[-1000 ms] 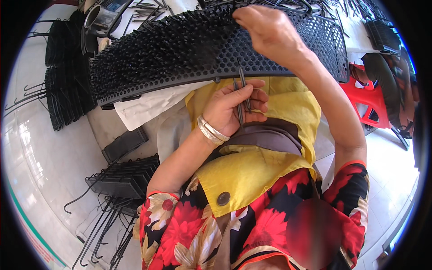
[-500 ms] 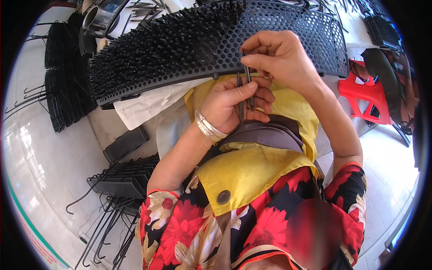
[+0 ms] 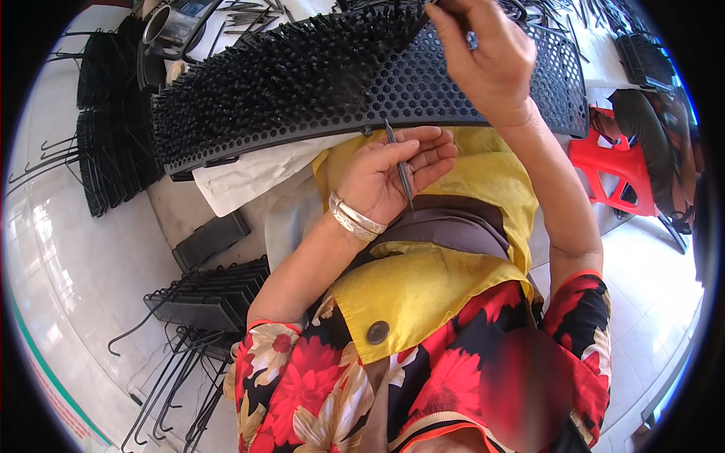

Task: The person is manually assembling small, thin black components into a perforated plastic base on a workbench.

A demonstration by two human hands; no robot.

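Note:
My left hand [image 3: 385, 170], with fingers half curled and palm up, holds a slim black pen-shaped stick [image 3: 400, 162] under the thumb. A second slim black stick is pinched in the fingertips of my right hand [image 3: 491, 64], up by the top edge of the view and partly cut off there. Before me lies a long black perforated rack [image 3: 555, 83], its round holes bare on the right. Dense black sticks [image 3: 272, 83] stand upright in the holes on its left side. My left hand is just below the rack's near edge; my right is over it.
Wire-hooked black racks [image 3: 204, 298] stack at lower left, with more dark racks [image 3: 109, 121] at far left. A metal cup [image 3: 168, 29] and loose black sticks [image 3: 253, 13] are behind the rack. On the right, a person's leg [image 3: 642, 124] is beside a red stool [image 3: 615, 170].
My right hand has moved up and away from my left, over the rack, taking one stick with it. My left hand now has one stick where two were together, and its fingers have loosened.

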